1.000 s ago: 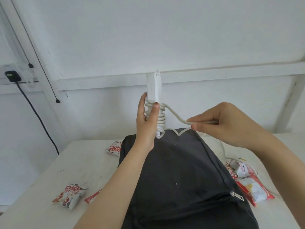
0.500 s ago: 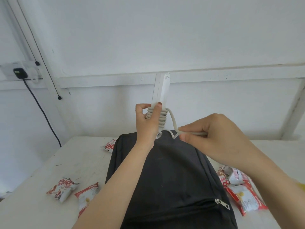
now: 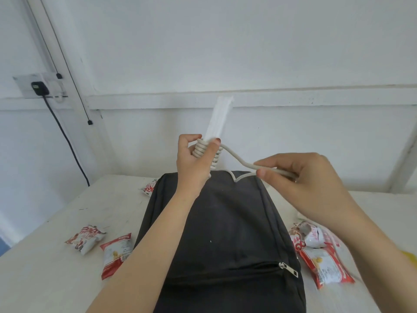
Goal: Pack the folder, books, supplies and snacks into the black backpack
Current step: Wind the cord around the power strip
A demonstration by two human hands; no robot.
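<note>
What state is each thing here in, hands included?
Left hand: grips the wrapped strip.
Right hand: pinches the loose cord.
Strip: held up, lower part wrapped in cord.
Cord: partly coiled round the strip, rest loose.
Backpack: flat on the table.
Snacks: unpacked, on the table beside the backpack.
Plug: in the wall socket.

Black backpack (image 3: pixel 225 222) flat between snack packets (image 3: pixel 116 254)

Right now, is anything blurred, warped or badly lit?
Head view: soft, even light, no glare or hard shadows; the top of the white power strip in the left hand is motion-smeared; its cord, pinched by the right hand, is crisp; the wide lens bows the wall ledge; a yellow smear at the right edge is unreadable.
</note>
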